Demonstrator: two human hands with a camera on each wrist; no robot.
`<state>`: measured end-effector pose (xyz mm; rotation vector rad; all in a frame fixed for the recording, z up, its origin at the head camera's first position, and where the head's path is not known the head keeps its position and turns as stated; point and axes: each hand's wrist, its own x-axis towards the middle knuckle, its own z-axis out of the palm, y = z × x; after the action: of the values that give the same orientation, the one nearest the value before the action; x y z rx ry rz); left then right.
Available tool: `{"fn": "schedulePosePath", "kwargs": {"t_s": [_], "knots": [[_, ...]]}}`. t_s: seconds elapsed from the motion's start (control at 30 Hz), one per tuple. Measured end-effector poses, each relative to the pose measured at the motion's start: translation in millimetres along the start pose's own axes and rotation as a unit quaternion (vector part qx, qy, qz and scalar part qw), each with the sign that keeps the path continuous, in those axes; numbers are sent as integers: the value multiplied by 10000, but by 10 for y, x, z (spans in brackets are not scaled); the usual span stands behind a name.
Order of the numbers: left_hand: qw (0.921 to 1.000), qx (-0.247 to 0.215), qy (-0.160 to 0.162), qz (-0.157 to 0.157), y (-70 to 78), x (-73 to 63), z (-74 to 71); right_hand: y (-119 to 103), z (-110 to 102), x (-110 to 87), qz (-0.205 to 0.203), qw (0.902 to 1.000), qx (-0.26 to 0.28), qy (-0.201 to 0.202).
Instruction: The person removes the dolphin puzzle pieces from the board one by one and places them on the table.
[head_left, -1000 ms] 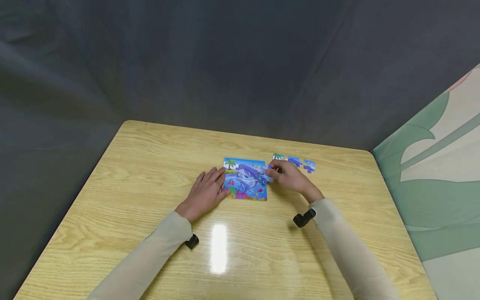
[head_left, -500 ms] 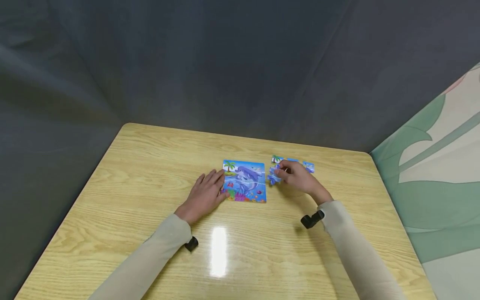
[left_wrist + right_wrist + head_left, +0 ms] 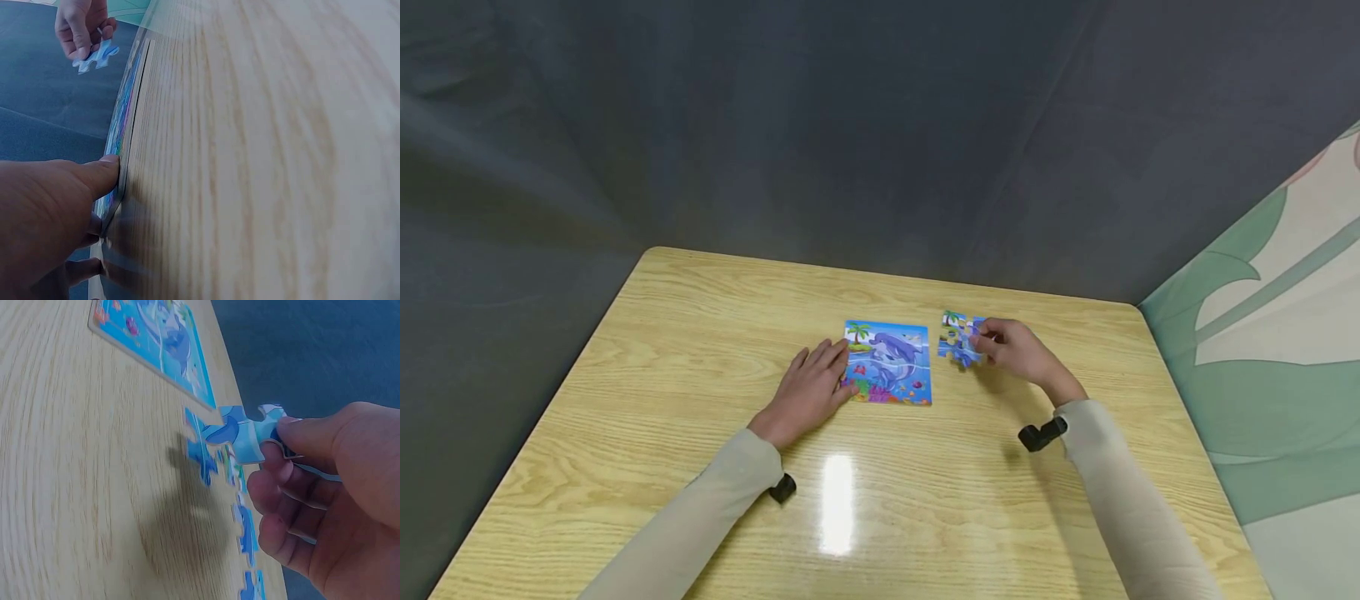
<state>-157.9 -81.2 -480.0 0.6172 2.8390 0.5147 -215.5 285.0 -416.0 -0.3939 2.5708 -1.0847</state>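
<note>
Right hand (image 3: pixel 1018 350) pinches blue-white jigsaw piece (image 3: pixel 245 439); left hand (image 3: pixel 805 387), extended, touches square dolphin-printed board (image 3: pixel 891 362). Loose blue pieces (image 3: pixel 247 530) laid; joining apparently unfinished.

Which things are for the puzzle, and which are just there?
For the puzzle:
- dolphin picture, touched by the left hand
- jigsaw piece, pinched by the right hand
- loose pieces
- table underneath

Just there:
- dark backdrop
- green-and-white backdrop
- black wrist gadgets
</note>
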Motion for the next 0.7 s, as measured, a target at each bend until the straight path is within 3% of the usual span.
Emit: {"fn": "schedulePosePath", "kwargs": {"t_s": [0.43,0.7], "knots": [[10000,43,26,16,-8,8,10,249,-53,-60,402,9990,-184,-62],[10000,9,13,6,12,-6,-13,331,-35,-44,479,9976,-488,120]]}}
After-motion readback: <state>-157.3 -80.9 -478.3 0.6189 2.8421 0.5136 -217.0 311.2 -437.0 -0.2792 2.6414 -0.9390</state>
